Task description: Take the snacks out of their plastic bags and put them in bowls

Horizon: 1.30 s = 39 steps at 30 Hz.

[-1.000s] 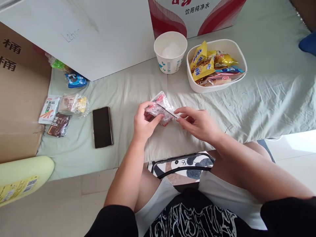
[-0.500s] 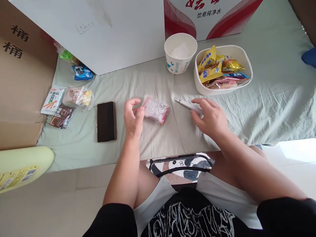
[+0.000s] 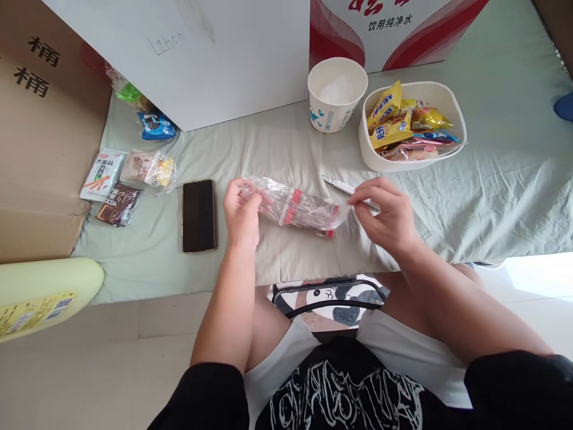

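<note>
A clear plastic bag (image 3: 308,212) with red edges is stretched out lengthwise over the cloth, something dark and red showing inside its right part. My left hand (image 3: 242,212) is closed on the bag's left end. At the other end, my right hand (image 3: 385,215) pinches the clear plastic edge between thumb and fingers. Just behind the right fingers lies a white utility knife (image 3: 342,187), blade pointing left, its rear part hidden by the hand.
Behind the knife stand a paper cup (image 3: 329,119) with white stuff inside and a white tub (image 3: 369,152) of wrapped snacks. A phone (image 3: 199,216) lies left of my left hand, with several snack packets (image 3: 120,205) beyond. Large boxes (image 3: 242,65) stand at the back.
The bag, folded into a small bundle before, is now spread out to the right. My right hand has gone from resting by the knife to gripping the bag's right end.
</note>
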Tool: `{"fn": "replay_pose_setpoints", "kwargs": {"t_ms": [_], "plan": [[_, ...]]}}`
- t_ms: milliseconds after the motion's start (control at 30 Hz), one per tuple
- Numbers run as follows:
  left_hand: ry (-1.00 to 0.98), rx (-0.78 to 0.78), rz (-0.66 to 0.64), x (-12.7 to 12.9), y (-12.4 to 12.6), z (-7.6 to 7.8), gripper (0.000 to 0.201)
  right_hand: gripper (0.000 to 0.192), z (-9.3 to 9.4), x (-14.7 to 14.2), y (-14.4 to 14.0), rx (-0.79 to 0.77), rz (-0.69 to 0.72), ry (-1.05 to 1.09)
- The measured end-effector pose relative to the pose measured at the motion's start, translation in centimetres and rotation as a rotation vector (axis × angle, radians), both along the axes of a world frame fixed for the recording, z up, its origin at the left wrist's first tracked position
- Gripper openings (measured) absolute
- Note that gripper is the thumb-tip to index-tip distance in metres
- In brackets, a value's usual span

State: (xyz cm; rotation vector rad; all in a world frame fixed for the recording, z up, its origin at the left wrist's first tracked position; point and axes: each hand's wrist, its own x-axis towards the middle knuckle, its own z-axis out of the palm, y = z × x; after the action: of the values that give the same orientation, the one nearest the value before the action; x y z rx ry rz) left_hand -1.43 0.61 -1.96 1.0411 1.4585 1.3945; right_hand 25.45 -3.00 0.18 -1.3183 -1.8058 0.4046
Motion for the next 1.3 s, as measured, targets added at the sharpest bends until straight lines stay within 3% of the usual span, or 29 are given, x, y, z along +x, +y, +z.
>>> {"fn": "replay_pose_setpoints", "kwargs": {"t_ms": [67, 133, 200, 300, 333, 433, 500, 567, 633, 700, 767, 800, 833, 867, 967, 1033, 1100, 1167, 1233, 1300], "plan": [[0.128, 0.089, 0.109, -0.8, 0.1, -0.4, 0.034, 0.018, 0.2, 0.7, 0.1, 0.07, -0.165, 0.015], [0.324, 0.194, 0.077, -1.3, -0.1, -0.5, 0.036, 0.019, 0.4, 1.2, 0.0, 0.142, -0.255, 0.03], [0.539, 0.251, -0.077, -1.3, -0.5, -0.3, 0.036, 0.018, 0.5, 1.4, -0.2, 0.185, -0.177, 0.026], [0.759, 0.227, -0.267, -0.8, -0.9, 0.0, 0.034, 0.032, 0.4, 0.9, -0.4, 0.15, 0.065, -0.102], [0.793, 0.221, -0.277, -0.6, -1.0, 0.2, 0.027, 0.032, 0.3, 0.8, -0.5, 0.119, 0.109, -0.162], [0.811, 0.323, -0.214, -0.6, -1.4, 0.8, 0.008, 0.011, 0.4, 0.5, -0.7, 0.054, 0.134, -0.226], [0.771, 0.443, -0.182, -0.9, -2.0, 1.6, 0.01, 0.011, 0.9, 0.7, -1.2, 0.046, 0.167, -0.159], [0.694, 0.477, -0.258, -1.3, -2.8, 2.7, 0.015, 0.012, 1.5, 0.9, -1.9, 0.029, 0.237, -0.052], [0.579, 0.345, -0.515, -1.6, -3.3, 3.9, 0.022, 0.021, 1.7, 1.1, -2.5, -0.083, 0.363, 0.005], [0.438, 0.099, -0.922, -2.0, -3.4, 4.9, 0.023, 0.024, 1.6, 1.1, -2.7, -0.238, 0.469, -0.066], [0.279, -0.125, -1.289, -2.6, -3.2, 5.6, 0.017, 0.025, 1.1, 0.9, -2.5, -0.314, 0.464, -0.207], [0.188, -0.192, -1.378, -2.9, -3.1, 5.7, 0.019, 0.027, 0.9, 0.8, -2.3, -0.303, 0.423, -0.259], [0.088, -0.211, -1.368, -3.3, -2.9, 5.6, 0.024, 0.028, 0.6, 0.6, -2.2, -0.273, 0.367, -0.289], [-0.013, -0.188, -1.258, -3.7, -2.8, 5.4, 0.032, 0.029, 0.4, 0.5, -2.0, -0.232, 0.305, -0.299], [-0.156, 0.034, -0.589, -4.2, -2.6, 4.4, 0.049, 0.032, 0.1, -0.1, -1.6, -0.09, 0.163, -0.279], [0.029, 0.19, -0.292, -3.7, -2.6, 3.7, 0.048, 0.035, -0.1, -0.6, -1.4, 0.002, 0.163, -0.256], [0.373, 0.24, -0.284, -2.7, -2.6, 3.3, 0.049, 0.037, -0.4, -1.2, -1.2, 0.057, 0.229, -0.242], [0.646, 0.152, -0.408, -1.6, -2.7, 3.0, 0.053, 0.039, -0.9, -1.9, -1.0, 0.055, 0.299, -0.26], [0.726, 0.015, -0.486, -0.8, -2.9, 2.9, 0.04, 0.045, -1.3, -2.7, -0.9, 0.026, 0.336, -0.303], [0.67, -0.077, -0.495, -0.4, -3.1, 2.8, 0.019, 0.053, -1.6, -3.5, -0.8, 0.001, 0.339, -0.34]]}}
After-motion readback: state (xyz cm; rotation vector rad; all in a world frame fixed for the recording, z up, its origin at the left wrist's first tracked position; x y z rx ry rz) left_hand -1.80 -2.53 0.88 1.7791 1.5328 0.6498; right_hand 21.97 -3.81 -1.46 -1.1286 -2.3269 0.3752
